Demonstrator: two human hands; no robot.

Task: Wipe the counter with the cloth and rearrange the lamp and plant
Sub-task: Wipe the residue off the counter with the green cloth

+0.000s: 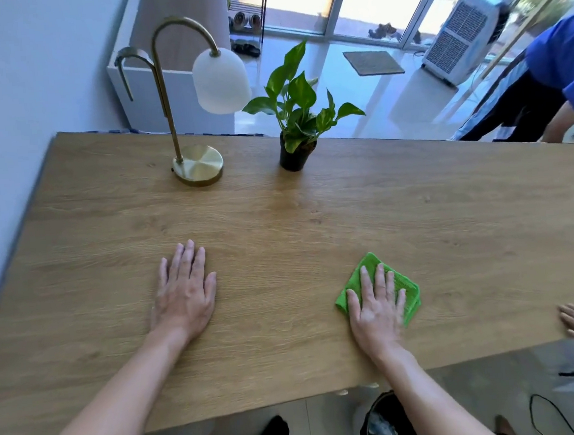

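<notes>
Hands flat on our wooden counter: left hand spread bare, right hand pressing the green cloth, fingers splayed. Lamp and plant sit side by side at the far edge.

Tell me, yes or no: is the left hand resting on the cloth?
No, the left hand lies flat on the bare counter, while the right hand presses on the green cloth.

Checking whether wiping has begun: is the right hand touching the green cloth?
Touching. The head view shows the right hand lying flat, palm down, on the folded green microfibre cloth, pressing it onto the wooden counter.
</notes>
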